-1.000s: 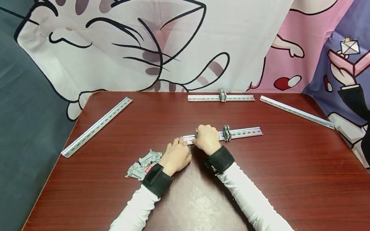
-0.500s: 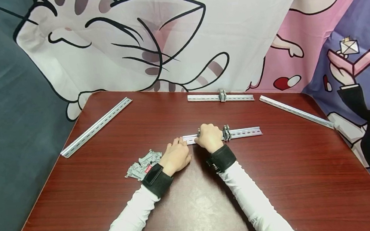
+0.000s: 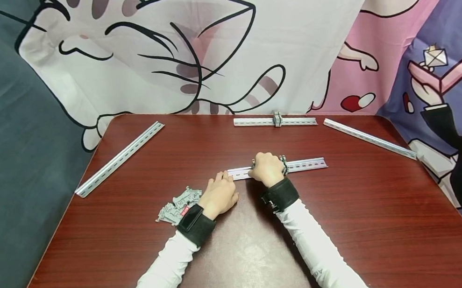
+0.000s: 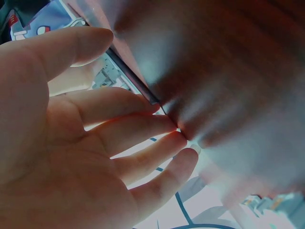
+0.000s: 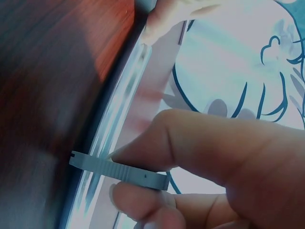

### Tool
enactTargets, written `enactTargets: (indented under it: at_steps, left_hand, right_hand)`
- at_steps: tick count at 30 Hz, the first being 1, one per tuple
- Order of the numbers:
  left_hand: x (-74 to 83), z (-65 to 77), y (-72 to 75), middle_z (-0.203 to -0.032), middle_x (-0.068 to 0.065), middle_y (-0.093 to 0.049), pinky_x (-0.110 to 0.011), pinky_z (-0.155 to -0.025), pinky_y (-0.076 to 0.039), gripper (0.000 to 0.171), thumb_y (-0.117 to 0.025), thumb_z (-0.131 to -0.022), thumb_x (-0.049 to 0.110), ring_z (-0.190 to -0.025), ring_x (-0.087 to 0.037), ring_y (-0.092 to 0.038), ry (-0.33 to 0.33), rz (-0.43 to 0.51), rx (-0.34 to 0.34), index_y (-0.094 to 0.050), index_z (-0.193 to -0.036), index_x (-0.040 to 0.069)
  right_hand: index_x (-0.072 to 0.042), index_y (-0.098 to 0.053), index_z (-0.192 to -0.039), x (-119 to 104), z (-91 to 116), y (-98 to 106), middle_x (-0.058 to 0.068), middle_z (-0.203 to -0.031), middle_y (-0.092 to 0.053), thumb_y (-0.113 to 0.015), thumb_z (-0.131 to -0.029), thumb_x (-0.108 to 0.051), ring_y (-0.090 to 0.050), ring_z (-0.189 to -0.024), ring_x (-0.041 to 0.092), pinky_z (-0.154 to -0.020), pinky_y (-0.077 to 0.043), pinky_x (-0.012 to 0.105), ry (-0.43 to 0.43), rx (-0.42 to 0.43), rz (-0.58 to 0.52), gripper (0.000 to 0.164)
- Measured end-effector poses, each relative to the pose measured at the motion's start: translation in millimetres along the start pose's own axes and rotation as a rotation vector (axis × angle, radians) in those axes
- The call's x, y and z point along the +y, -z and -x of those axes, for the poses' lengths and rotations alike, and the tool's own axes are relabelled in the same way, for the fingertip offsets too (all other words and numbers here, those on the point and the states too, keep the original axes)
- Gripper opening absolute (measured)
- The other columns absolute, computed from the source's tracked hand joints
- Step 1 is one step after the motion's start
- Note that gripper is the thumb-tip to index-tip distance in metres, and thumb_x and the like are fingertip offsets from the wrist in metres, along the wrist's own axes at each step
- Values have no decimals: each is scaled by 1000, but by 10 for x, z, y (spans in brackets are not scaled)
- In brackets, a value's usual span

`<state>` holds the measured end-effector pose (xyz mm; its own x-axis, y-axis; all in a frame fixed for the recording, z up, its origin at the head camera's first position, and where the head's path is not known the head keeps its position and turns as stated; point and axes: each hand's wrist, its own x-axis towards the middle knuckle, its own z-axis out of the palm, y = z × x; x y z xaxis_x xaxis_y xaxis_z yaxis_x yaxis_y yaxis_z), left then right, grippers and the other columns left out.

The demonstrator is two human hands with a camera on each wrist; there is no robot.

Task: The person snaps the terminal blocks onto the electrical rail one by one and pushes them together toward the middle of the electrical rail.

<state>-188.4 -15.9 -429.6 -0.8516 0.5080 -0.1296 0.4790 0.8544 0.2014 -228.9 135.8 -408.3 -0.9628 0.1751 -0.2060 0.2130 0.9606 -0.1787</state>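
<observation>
My left hand (image 3: 219,194) lies at the left end of a slotted metal DIN rail (image 3: 311,164). In the left wrist view, its fingers (image 4: 138,126) are extended, with the tips touching the rail's edge. My right hand (image 3: 266,169) is over the rail's middle. Between thumb and finger it pinches a thin grey DIN rail end clamp (image 5: 119,171), which sits across the rail in the right wrist view. Just right of that hand, grey terminal pieces (image 3: 284,164) stand on the same rail, partly hidden by it.
Beside my left wrist lies a pile of loose grey pieces (image 3: 172,212) with one red label. Another rail (image 3: 250,122) bearing grey pieces (image 3: 277,119) lies at the back. Further rails lie slanted at the left (image 3: 120,159) and right (image 3: 370,139) of the table (image 3: 370,223).
My right hand has slid a short way right along the rail with the clamp, closer to the pieces standing there. The left hand has stayed at the rail's left end.
</observation>
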Motion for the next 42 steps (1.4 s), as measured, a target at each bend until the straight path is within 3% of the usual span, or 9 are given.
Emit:
enactTargets:
  at_steps: [6,30,36,42]
  left_hand:
    - [1,-1,5,-138,-27,-48,-50,-97,-42,57,-60,-93,27,-128,-37,-44,3,-4,3,-49,-132,-13]
    - [-6,-18,-13,-139,-26,-48,-50,-98,-41,55,-59,-95,28,-129,-38,-43,2,3,-16,-50,-132,-12]
    - [3,-7,-3,-139,-27,-47,-51,-98,-41,54,-59,-95,27,-130,-38,-43,0,16,-13,-50,-131,-12]
    - [6,-5,-5,-142,-28,-45,-52,-100,-40,53,-59,-95,27,-133,-39,-41,0,28,-16,-51,-131,-11]
  right_hand:
    - [-10,-65,-78,47,-20,16,18,-105,-70,-73,-77,-33,-67,-96,37,-73,-53,51,4,2,6,24]
    - [-9,-68,-85,248,-86,122,20,-107,-69,-73,-76,-33,-66,-98,37,-76,-54,49,-53,-47,-16,26]
    - [-3,-69,-89,288,-46,217,24,-109,-69,-71,-81,-39,-67,-96,41,-76,-54,52,-18,7,-68,37]
    - [-3,-68,-87,293,-44,229,24,-110,-68,-71,-81,-37,-66,-98,41,-77,-54,53,-8,13,-79,34]
